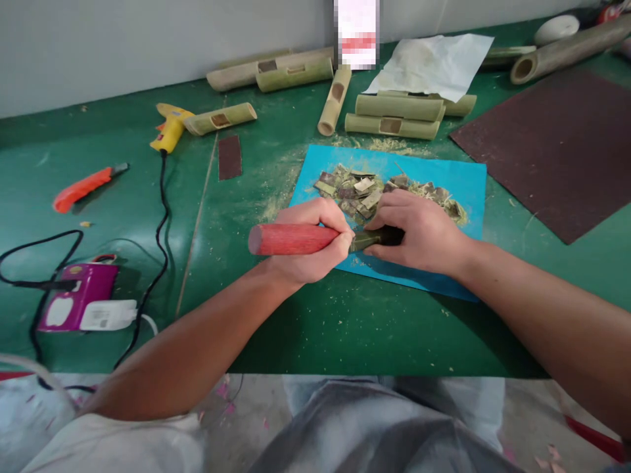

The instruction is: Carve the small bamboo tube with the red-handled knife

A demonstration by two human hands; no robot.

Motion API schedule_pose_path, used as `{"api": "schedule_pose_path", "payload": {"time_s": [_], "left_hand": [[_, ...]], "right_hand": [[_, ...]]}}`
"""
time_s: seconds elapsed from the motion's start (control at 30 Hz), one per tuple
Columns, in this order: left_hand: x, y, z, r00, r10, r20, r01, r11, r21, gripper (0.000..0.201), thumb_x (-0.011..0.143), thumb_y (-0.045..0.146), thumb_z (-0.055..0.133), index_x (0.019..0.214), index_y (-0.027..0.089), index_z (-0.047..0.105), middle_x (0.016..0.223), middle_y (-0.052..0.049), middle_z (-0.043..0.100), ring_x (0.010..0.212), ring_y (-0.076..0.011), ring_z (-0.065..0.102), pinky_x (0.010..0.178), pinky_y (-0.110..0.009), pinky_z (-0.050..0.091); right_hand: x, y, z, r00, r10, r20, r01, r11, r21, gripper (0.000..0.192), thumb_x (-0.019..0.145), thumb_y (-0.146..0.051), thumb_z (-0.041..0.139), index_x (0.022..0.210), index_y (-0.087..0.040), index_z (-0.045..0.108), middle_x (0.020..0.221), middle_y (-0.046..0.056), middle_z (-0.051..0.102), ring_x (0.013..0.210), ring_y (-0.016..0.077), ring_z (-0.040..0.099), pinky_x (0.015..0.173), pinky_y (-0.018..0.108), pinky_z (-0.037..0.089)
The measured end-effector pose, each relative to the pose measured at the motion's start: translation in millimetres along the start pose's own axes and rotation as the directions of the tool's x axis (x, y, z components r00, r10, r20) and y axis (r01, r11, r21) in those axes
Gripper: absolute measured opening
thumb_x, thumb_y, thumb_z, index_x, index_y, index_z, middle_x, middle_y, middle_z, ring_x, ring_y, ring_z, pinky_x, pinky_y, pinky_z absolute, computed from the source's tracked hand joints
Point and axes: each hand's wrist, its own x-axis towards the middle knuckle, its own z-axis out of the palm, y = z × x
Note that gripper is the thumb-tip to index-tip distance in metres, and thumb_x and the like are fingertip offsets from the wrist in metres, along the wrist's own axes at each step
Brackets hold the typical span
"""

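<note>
My left hand [315,240] is closed around a tool with a thick red wooden handle [293,239], held nearly level and pointing right. Past the handle, its olive-brown neck [362,240] runs into my right hand [421,226], whose fingers are wrapped about the dark far end. That end is mostly hidden, so the tool's exact kind cannot be made out. Both hands are over a blue sheet [414,279]. Just beyond them on the sheet lies a pile of bamboo chips, sandpaper scraps and shavings [362,187].
Cut bamboo tubes [394,127] lie along the back, some under white paper [428,62]. At right is a brown sandpaper sheet [547,151]. To the left are a yellow glue gun [170,128], an orange utility knife [83,189], and a purple power strip [79,295] with cords.
</note>
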Motion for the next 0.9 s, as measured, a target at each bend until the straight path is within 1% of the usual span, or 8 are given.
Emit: {"api": "schedule_pose_path", "payload": {"time_s": [0.1,0.23,0.33,0.37,0.43,0.6,0.7,0.9], "left_hand": [[-1,-2,0.5,1.0,-0.009,-0.024,0.009,1.0,-0.001,0.014,0.083,0.017,0.069,0.071,0.02,0.063,0.07,0.001,0.073,0.061,-0.0118,0.068,0.06,-0.028,0.055],[2,-3,-1.9,0.997,-0.065,-0.05,0.06,0.993,-0.098,0.015,0.093,0.027,0.069,0.079,0.023,0.071,0.078,0.001,0.078,0.067,-0.013,0.071,0.065,-0.028,0.059],[6,0,-7.0,0.992,-0.087,0.094,0.094,0.992,-0.079,0.015,0.094,0.038,0.072,0.092,0.024,0.077,0.092,-0.002,0.082,0.08,-0.0167,0.077,0.075,-0.031,0.063],[8,2,-8.7,0.985,-0.088,0.151,0.098,0.993,-0.06,0.017,0.094,0.04,0.073,0.094,0.024,0.078,0.094,-0.003,0.083,0.082,-0.0173,0.078,0.077,-0.031,0.063],[10,4,-11.1,0.974,-0.082,0.209,0.094,0.995,-0.047,0.02,0.094,0.041,0.073,0.095,0.023,0.079,0.095,-0.004,0.083,0.084,-0.0171,0.078,0.078,-0.03,0.062],[12,9,-10.8,0.963,-0.094,0.252,0.089,0.995,0.032,0.015,0.092,0.036,0.073,0.094,0.022,0.078,0.091,-0.003,0.083,0.079,-0.0162,0.077,0.074,-0.029,0.06],[12,12,-10.1,0.959,-0.122,0.257,0.107,0.992,0.072,0.012,0.091,0.034,0.072,0.091,0.024,0.077,0.089,-0.002,0.083,0.078,-0.0165,0.077,0.073,-0.03,0.059],[11,13,-10.3,0.951,-0.168,0.261,0.162,0.986,0.042,0.011,0.089,0.032,0.074,0.091,0.022,0.079,0.089,-0.002,0.083,0.077,-0.0151,0.076,0.073,-0.028,0.059]], "right_hand": [[0,0,0,1.0,-0.013,-0.007,0.013,1.0,0.002,0.017,0.085,-0.035,0.076,0.086,-0.019,0.072,0.082,0.004,0.061,0.083,0.0224,0.056,0.073,0.035,0.041],[2,0,-2,1.0,-0.023,0.009,0.023,1.0,-0.001,0.018,0.085,-0.035,0.076,0.088,-0.018,0.072,0.082,0.005,0.061,0.083,0.0227,0.056,0.074,0.035,0.041],[2,0,-1,1.0,-0.017,0.019,0.017,1.0,-0.009,0.019,0.086,-0.037,0.075,0.088,-0.018,0.072,0.082,0.005,0.06,0.083,0.0227,0.055,0.073,0.035,0.041],[2,0,-1,1.0,-0.014,0.021,0.014,1.0,-0.014,0.019,0.086,-0.037,0.075,0.087,-0.018,0.072,0.081,0.005,0.059,0.083,0.0226,0.055,0.073,0.035,0.04],[2,0,0,1.0,-0.011,0.016,0.012,1.0,-0.022,0.02,0.086,-0.038,0.075,0.086,-0.018,0.07,0.081,0.004,0.058,0.083,0.0221,0.054,0.072,0.035,0.039],[2,-1,1,1.0,-0.016,0.008,0.016,0.999,-0.03,0.021,0.088,-0.038,0.071,0.08,-0.019,0.065,0.077,0.003,0.054,0.079,0.02,0.05,0.07,0.034,0.037],[2,0,1,1.0,-0.012,0.01,0.013,0.999,-0.03,0.019,0.088,-0.037,0.071,0.082,-0.019,0.066,0.077,0.002,0.053,0.079,0.0202,0.05,0.07,0.034,0.037],[2,-1,0,1.0,-0.016,0.007,0.016,0.999,-0.032,0.019,0.089,-0.037,0.07,0.084,-0.019,0.068,0.078,0.003,0.055,0.081,0.0205,0.051,0.071,0.034,0.038]]}}
